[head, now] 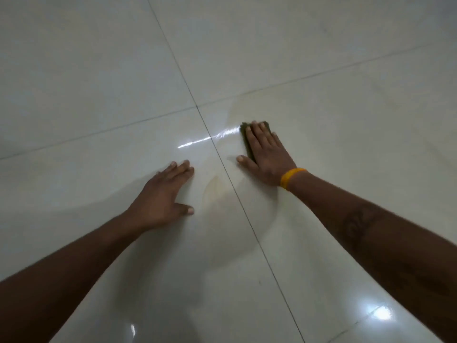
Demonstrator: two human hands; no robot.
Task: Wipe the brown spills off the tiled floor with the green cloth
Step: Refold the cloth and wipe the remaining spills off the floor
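Left hand [160,201] flat on the tiled floor [99,70], fingers spread, holding nothing. Faint brown spills [215,189] straddle the grout line between the 2 hands. Right hand [264,154] pressed palm-down on the green cloth [244,131], just right of that line. Cloth looks soft, thin, light; likely best driven by flat palm pressure, since glossy tile seems slick.
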